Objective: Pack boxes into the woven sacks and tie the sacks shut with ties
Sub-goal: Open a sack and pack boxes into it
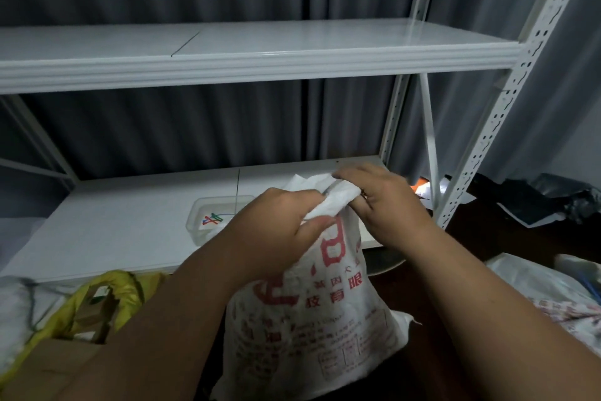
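The lower shelf board [130, 222] lies bare left of the clear tray [198, 222]. Left hand [279, 231] and right hand [383, 205] pinch the bunched neck of the red-printed white woven sack [312, 319].

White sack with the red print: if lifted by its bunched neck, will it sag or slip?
The white sack will probably sag: its woven cloth folds softly where the left hand and right hand grip it. Its bulging body suggests some weight. The weave may slip.
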